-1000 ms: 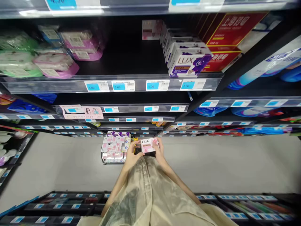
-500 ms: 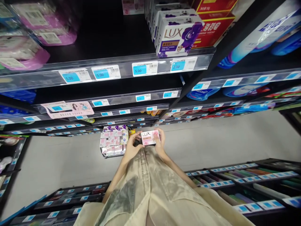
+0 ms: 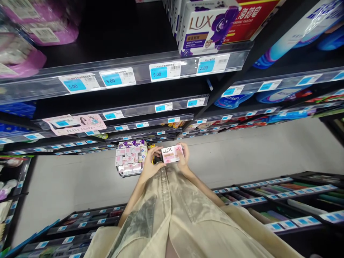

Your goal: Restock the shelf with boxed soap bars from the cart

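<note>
A pink LUX soap box [image 3: 171, 154] is held flat in front of my body, label up. My left hand [image 3: 149, 165] grips its left end with fingers curled round it. My right hand [image 3: 185, 157] clasps the right end, fingers wrapped over the top edge. Just beyond my left hand, on the floor, stands a basket [image 3: 130, 157] filled with several pink and purple LUX boxes. A stack of purple LUX boxes [image 3: 204, 27] sits on the shelf above, at the upper right.
Black shelving with blue price tags [image 3: 160, 73] rises ahead and to both sides. Pink and purple packs [image 3: 40, 25] lie on the upper left shelf, a red carton [image 3: 251, 18] at the upper right. Grey aisle floor [image 3: 242, 154] runs between; low shelves [image 3: 282, 200] stand beside me.
My view has tilted downward, so the shelves slid up in the frame. Both hands keep hold of the pink box, carried slightly higher; the grip is unchanged.
</note>
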